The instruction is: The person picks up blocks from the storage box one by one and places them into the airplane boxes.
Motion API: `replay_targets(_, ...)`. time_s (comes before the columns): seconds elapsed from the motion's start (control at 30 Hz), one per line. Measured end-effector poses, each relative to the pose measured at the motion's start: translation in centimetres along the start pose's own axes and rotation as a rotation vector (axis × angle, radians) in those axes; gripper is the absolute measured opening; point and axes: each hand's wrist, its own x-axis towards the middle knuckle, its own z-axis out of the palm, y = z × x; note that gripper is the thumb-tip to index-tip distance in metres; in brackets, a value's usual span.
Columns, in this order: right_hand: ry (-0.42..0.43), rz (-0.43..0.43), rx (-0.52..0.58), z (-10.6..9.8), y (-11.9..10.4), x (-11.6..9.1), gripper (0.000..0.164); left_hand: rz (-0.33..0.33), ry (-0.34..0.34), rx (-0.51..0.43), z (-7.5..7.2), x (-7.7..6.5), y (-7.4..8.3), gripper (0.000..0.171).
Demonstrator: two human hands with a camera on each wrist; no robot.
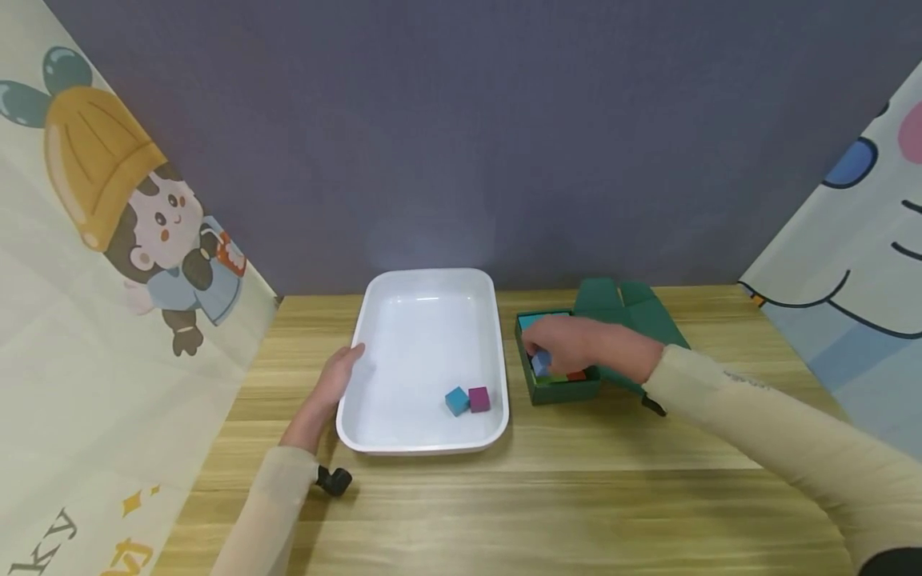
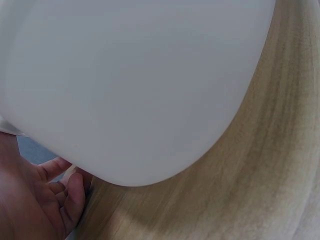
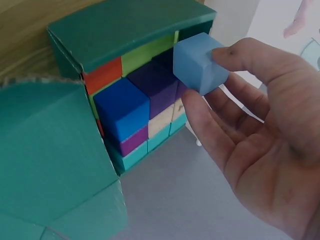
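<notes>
Between thumb and fingertips my right hand pinches a light blue cube at the mouth of a green cardboard box. Inside the box, several coloured cubes show, among them a blue cube and a dark purple cube. My left hand rests at the left rim of a white tray, thumb on the edge; the left wrist view shows its fingers loosely bent beside the tray's outer wall. A teal cube and a magenta cube lie in the tray's near right corner.
The box's green lid is folded back to the right, under the right forearm. A wooden table carries everything. A dark grey panel rises behind it, and printed cartoon sheets flank both sides.
</notes>
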Motion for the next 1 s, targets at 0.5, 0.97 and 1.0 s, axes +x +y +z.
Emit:
replay_targets(0.5,0.023,0.011,-0.018,1.8,0.2,1.0,0.021,0.017,0.026,0.017,-0.4,1.5,-2.1,0.066)
replay_targets(0.97,0.092,-0.009,-0.065,1.8,-1.1,1.1,0.014,0.008,0.013,-0.010,-0.1,0.7,-0.9,0.061)
replay_targets(1.0,0.102,-0.021,-0.081,1.8,-1.5,1.3,0.013,0.009,0.019,-0.009,-0.2,0.9,-1.3,0.062)
